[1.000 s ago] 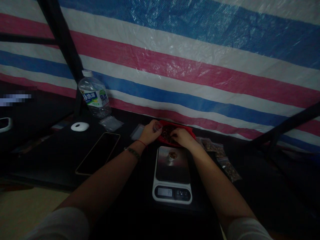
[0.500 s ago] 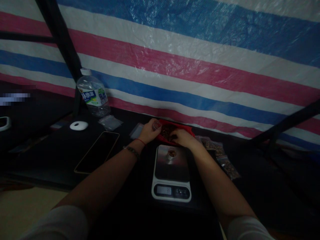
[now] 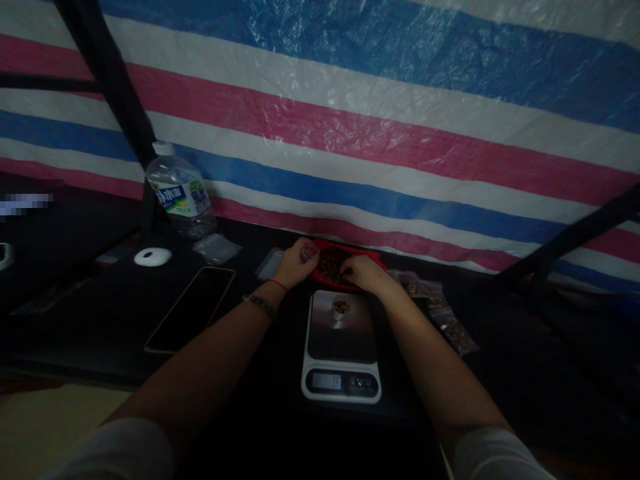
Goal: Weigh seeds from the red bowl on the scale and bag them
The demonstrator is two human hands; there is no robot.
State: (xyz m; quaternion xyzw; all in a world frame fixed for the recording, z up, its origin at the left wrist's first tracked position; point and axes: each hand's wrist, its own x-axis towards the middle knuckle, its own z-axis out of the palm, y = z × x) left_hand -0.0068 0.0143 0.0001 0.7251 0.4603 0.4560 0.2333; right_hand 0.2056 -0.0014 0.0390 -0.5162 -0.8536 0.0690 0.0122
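A red dish of small brown pieces sits at the back of a dark table, just behind a white kitchen scale. A small cup with brown pieces stands on the scale's plate. My left hand is at the dish's left rim, fingers closed round a small clear thing I cannot name. My right hand reaches into the dish, fingers curled down among the pieces.
A phone lies face up to the left, with a white round object, a water bottle and clear small bags behind it. Filled small bags lie right of the scale. A striped tarp hangs behind the table.
The view has drifted slightly, so everything sits a little lower-left to upper. Both hands stay at the dish with only small finger movement.
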